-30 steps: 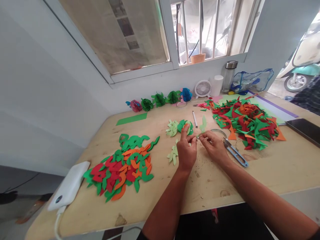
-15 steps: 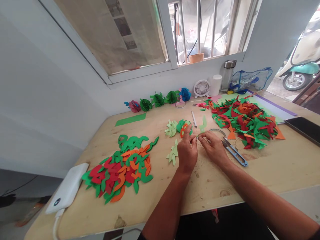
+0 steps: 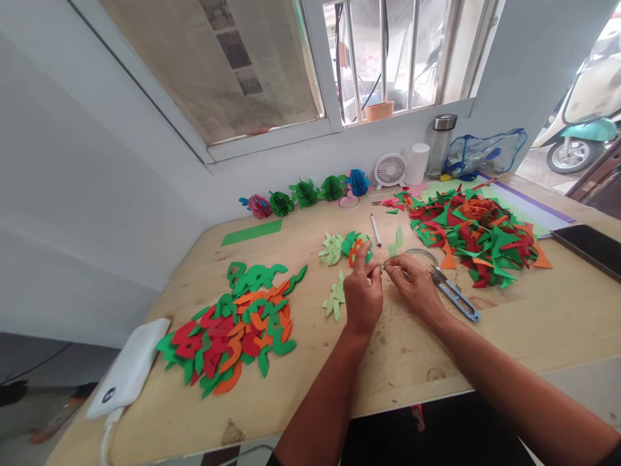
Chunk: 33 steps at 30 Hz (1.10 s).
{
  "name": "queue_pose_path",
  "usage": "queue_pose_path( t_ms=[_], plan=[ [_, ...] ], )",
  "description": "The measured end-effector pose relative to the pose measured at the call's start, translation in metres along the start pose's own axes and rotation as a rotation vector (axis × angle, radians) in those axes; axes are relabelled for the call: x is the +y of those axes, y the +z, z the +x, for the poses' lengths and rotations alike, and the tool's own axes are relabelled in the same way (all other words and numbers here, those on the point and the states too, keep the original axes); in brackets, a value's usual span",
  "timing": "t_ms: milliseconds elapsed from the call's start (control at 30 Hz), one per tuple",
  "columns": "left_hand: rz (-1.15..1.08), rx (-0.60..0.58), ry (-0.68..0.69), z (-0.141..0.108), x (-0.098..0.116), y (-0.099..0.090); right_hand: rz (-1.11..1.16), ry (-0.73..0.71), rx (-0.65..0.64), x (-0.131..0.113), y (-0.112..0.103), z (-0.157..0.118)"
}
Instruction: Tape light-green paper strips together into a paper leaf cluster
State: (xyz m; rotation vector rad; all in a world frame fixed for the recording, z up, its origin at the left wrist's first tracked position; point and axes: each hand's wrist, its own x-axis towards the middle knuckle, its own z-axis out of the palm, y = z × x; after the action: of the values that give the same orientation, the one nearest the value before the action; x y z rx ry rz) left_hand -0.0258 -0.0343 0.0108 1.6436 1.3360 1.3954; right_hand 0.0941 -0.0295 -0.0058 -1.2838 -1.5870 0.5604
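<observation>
Over the wooden table, my left hand [image 3: 363, 294] and my right hand [image 3: 410, 281] meet at the fingertips, each closed in a pinch. Between them is something small and greyish, too small to make out. A thin wire-like loop [image 3: 422, 251] curves behind my right hand. Blue-handled thread snips [image 3: 458, 299] lie just right of that hand. Beyond my left fingers sits an orange and green paper piece [image 3: 356, 249], partly covered. Pale green paper cut-outs [image 3: 331, 248] lie to its left, and a white pen [image 3: 375, 230] lies beyond the hands.
Cut paper shapes [image 3: 237, 330] are heaped at the left, paper scraps [image 3: 478, 233] at the right. Paper turtles [image 3: 305, 193], a small fan [image 3: 391, 171] and a glass bottle [image 3: 441, 147] stand along the wall. A white power bank [image 3: 129, 369] and a phone [image 3: 592, 249] rest near opposite edges.
The camera view has shifted very slightly. Both hands keep the same pinched pose at the same place on the table.
</observation>
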Motion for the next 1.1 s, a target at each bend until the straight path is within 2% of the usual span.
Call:
queue_pose_path(
  t_ms=[567, 1100],
  plan=[
    [-0.044, 0.001, -0.058, -0.0014, -0.0039, 0.0024, -0.048, -0.004, 0.01, -0.0041, -0.0015, 0.0001],
    [0.094, 0.059, 0.027, -0.0037, -0.0013, 0.006, -0.101, -0.033, 0.031, 0.0001, 0.0007, -0.0002]
  ],
)
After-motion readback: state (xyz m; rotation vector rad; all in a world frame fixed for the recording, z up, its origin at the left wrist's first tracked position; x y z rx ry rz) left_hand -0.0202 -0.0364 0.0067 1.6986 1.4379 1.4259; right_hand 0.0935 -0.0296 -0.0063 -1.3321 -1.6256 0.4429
